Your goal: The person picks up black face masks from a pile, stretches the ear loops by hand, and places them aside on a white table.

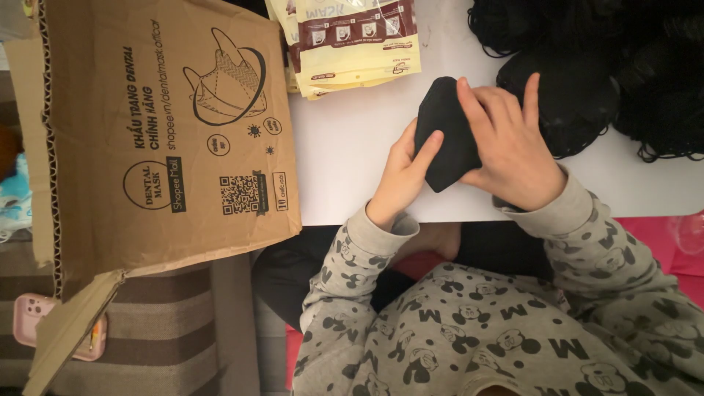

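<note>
1. Nearest the camera are the grey patterned sleeves [469, 323], reaching up from 6 o'clock over the near edge of the white counter [345, 169].
2. The left hand [402, 176] comes in from 7 o'clock; its grip is clamped on the folded black mask [444, 132], thumb on top, fingers underneath.
3. The right hand [510, 143] comes in from 5 o'clock and lies over the mask's right side, fingers spread and pressing it, so both hands are grasping the same piece.
4. The mask sits just inside the counter's near edge, at the middle of the view, raised slightly off the surface as far as can be told.
5. Bare white counter lies open at 9 o'clock of the hands, up to the brown cardboard box [161, 139], which overhangs the counter's left edge.
6. At 12 o'clock, a stack of cream and maroon packets [352, 44] lies near the far edge.
7. At 1 to 3 o'clock, a heap of black masks [609, 66] crowds the right side, just beside the right hand.
8. Below the box, at 8 o'clock, a pink phone [29, 319] rests on a striped seat [169, 345].
</note>
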